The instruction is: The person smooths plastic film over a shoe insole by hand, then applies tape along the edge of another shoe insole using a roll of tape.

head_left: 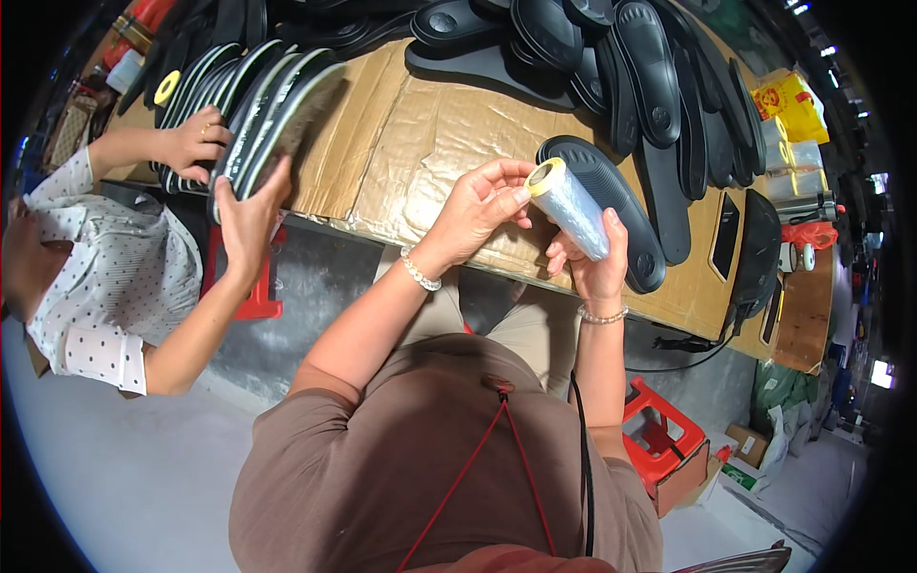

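A roll of clear plastic film (pixel 570 212) with a yellow core end is held tilted above the table's front edge. My right hand (pixel 604 263) wraps round its lower end. At the yellow upper end, the thumb and forefinger of my left hand (pixel 482 212) pinch against the roll's edge; whether a loose film end is between them cannot be seen. Just behind the roll lies a black shoe insole (pixel 626 196) with a ribbed surface, flat on the cardboard-covered table (pixel 430 124).
Black insoles (pixel 659 81) are heaped at the back and right. At left, a co-worker's hands (pixel 250 215) grip a row of upright insoles (pixel 277 110). A phone (pixel 726 234) and a black bag (pixel 757 253) lie at right. A red stool (pixel 659 435) stands below.
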Tool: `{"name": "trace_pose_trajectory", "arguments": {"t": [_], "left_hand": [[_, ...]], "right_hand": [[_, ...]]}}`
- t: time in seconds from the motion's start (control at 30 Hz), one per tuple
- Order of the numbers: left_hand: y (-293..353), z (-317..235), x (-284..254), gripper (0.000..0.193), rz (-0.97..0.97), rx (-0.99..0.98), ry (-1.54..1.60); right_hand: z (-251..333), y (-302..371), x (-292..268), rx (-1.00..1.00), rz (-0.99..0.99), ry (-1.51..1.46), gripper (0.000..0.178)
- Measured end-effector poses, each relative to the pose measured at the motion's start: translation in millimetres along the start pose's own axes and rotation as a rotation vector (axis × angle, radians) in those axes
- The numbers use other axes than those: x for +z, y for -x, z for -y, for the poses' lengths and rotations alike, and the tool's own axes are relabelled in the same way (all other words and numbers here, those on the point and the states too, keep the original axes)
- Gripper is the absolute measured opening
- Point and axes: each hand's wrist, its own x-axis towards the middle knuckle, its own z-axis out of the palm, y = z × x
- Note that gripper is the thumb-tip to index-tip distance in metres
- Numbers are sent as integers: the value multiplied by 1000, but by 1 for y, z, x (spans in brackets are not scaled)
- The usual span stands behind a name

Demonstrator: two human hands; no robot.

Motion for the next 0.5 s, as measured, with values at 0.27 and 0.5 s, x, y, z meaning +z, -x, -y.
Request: {"name": "trace_pose_trajectory", "arguments": {"t": [0.27, 0.5], "left_hand": [[2, -3, 3, 52, 3, 58, -78], [2, -6, 6, 54, -32, 59, -97]], "right_hand": [[-2, -1, 1, -18, -10, 65, 61], [2, 0, 1, -54, 46, 158, 57]]}}
